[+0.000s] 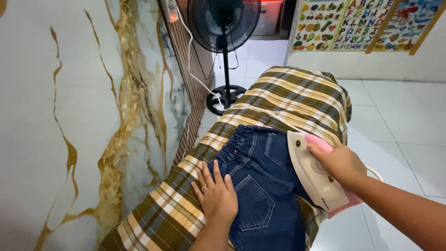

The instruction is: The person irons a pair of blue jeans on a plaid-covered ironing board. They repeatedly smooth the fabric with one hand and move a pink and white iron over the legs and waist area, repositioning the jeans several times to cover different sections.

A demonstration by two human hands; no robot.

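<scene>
The person is pressing a pair of dark blue denim shorts point(262, 186), which are lying back side up, elastic waistband toward the far end, on an ironing board covered in a green, brown and cream plaid cloth point(297, 95). The left hand point(217, 195) is lying open and flat, palm down with fingers spread, on the left part of the shorts just beside a stitched back pocket point(253, 204), with a ring showing on one finger. The right hand point(341, 162) is wrapping closed around the pink handle of a white and pink iron point(313, 174), which is resting on the right edge of the shorts with its pointed tip toward the waistband. A white cord point(197, 76) is running from the board up along the wall to a power strip point(173, 11) near the top of the view. A marbled white and gold wall panel point(69, 116) is standing to the left of the board. Beyond the far end of the board, a black pedestal fan point(225, 23) is standing on the white tiled floor point(399, 121), and colourful children's charts point(344, 23) are hanging on the far wall.
</scene>
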